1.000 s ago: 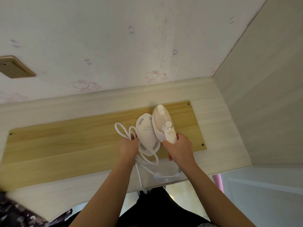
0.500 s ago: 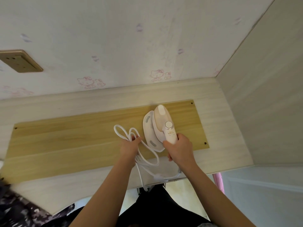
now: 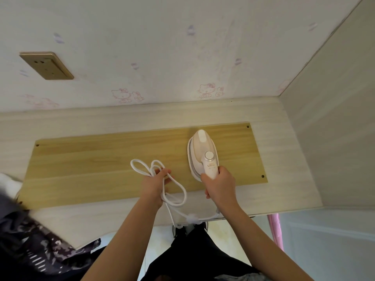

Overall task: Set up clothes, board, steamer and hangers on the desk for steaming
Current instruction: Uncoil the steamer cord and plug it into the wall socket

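Our right hand [image 3: 220, 186] grips the steamer [image 3: 203, 154] handle, parking it on the board's [image 3: 91, 163] right end; our left hand's [image 3: 155, 183] fingers clutch the looped cord [image 3: 172, 187], probably to prevent tangles.

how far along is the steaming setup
Done: board lies flat on the desk. In hand: right hand grips the steamer on the board, left hand holds its cord. Left: clothes sit at the desk's left edge; no hangers visible.
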Available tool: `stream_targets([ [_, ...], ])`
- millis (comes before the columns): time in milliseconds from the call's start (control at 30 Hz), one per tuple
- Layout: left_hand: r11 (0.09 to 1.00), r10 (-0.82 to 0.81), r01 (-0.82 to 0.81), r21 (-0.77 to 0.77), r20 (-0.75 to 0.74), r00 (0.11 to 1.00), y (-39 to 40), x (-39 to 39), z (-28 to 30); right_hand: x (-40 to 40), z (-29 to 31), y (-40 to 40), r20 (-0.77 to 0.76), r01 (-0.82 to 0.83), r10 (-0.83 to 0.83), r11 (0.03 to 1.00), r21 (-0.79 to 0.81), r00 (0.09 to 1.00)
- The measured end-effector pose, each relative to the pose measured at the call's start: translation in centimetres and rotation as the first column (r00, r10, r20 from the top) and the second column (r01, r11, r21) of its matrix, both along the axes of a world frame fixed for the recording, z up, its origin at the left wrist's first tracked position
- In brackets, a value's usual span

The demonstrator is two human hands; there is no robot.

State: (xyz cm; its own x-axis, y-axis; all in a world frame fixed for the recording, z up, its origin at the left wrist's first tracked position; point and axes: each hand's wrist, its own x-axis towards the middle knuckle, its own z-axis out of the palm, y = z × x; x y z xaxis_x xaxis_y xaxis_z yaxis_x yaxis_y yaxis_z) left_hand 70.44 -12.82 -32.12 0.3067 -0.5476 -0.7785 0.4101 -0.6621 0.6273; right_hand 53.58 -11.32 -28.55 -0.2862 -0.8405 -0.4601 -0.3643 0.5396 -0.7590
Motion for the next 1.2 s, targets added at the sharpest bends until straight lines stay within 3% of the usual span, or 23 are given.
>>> stream_targets([
  [467, 0.999, -0.012, 0.01, -0.052, -0.048, 0.999, 0.9, 0.7, 1.4, -0.5, -0.8, 0.3, 0.013, -0.008, 0.007, 0.999, 0.031, 1.0],
  [533, 0.997, -0.024, 0.019, -0.08, -0.056, 0.998, 1.0, 0.7, 1.7, -0.7, -0.4, 0.1, -0.104, -0.109, 0.117, 0.991, 0.081, 0.988],
  [600, 0.995, -0.033, 0.028, -0.1, -0.052, 0.998, 1.2, 0.7, 1.9, -0.8, 0.0, 0.1, -0.335, -0.224, 0.239, 0.971, 0.082, 0.912],
  [667, 0.993, -0.028, 0.022, -0.117, -0.05, 0.998, 1.3, 0.7, 2.1, -0.7, 0.7, 0.1, -0.581, -0.305, 0.212, 0.95, -0.065, 0.785],
  [733, 0.992, -0.001, -0.008, -0.129, -0.067, 0.998, 1.5, 0.9, 2.4, -0.3, 2.1, -0.5, -0.673, -0.39, 0.137, 0.889, -0.24, 0.727],
  [800, 0.988, 0.038, -0.055, -0.144, -0.118, 0.992, 1.7, 1.2, 2.8, 0.5, 3.2, -1.4, -0.552, -0.474, 0.254, 0.828, -0.3, 0.794],
  [867, 0.98, 0.087, -0.117, -0.162, -0.177, 0.98, 1.7, 1.6, 3.3, 1.7, 3.7, -1.8, -0.326, -0.529, 0.45, 0.821, -0.217, 0.832],
  [1000, 0.948, 0.188, -0.249, -0.2, -0.281, 0.941, 1.4, 2.1, 4.2, 4.1, 3.7, -1.3, -0.145, -0.726, 0.727, 0.684, 0.073, 0.671],
  [1067, 0.938, 0.204, -0.275, -0.21, -0.304, 0.931, 1.3, 2.3, 4.6, 4.9, 3.9, -1.2, 0.014, -0.761, 0.769, 0.629, 0.161, 0.639],
  [1200, 0.934, 0.209, -0.274, -0.228, -0.273, 0.939, 1.4, 2.2, 5.6, 5.0, 4.3, -1.7, 0.361, -0.768, 0.678, 0.578, 0.278, 0.641],
])
